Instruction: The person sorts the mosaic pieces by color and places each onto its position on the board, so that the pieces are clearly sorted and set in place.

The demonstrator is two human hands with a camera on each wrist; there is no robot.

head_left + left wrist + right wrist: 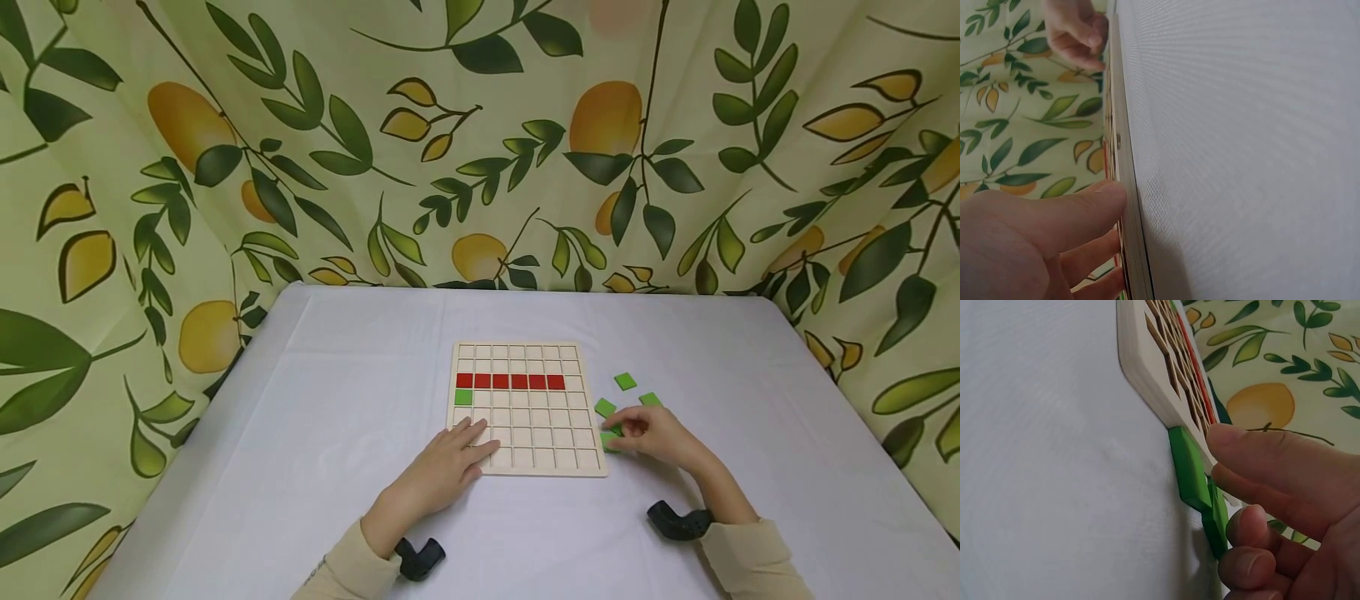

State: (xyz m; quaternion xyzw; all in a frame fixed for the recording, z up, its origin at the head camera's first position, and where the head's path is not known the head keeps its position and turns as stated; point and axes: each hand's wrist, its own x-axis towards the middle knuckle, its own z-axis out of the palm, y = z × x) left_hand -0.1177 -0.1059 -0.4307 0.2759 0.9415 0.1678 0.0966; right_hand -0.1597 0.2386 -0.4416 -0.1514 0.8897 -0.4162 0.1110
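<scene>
A wooden grid board (551, 437) lies flat, bearing a row of red tiles (501, 381) and one green tile (463, 397) below the leftmost red. My left hand (438, 471) rests on its lower left corner, fingers spread; in the left wrist view the thumb of that hand (1054, 237) lies along the board's edge (1127, 156). Beside the right edge, my right hand (660, 435) is over loose green tiles (610, 443). In the right wrist view, thumb and index finger of this hand (1291, 500) stand slightly apart near two green tiles (1190, 469), with nothing visible between them.
More loose green tiles (626, 381) lie right of the board, one close to its edge (605, 407) and one behind my right hand (650, 399). White cloth (337, 375) covers the table. A leaf-and-fruit patterned curtain (495, 167) hangs behind and at both sides.
</scene>
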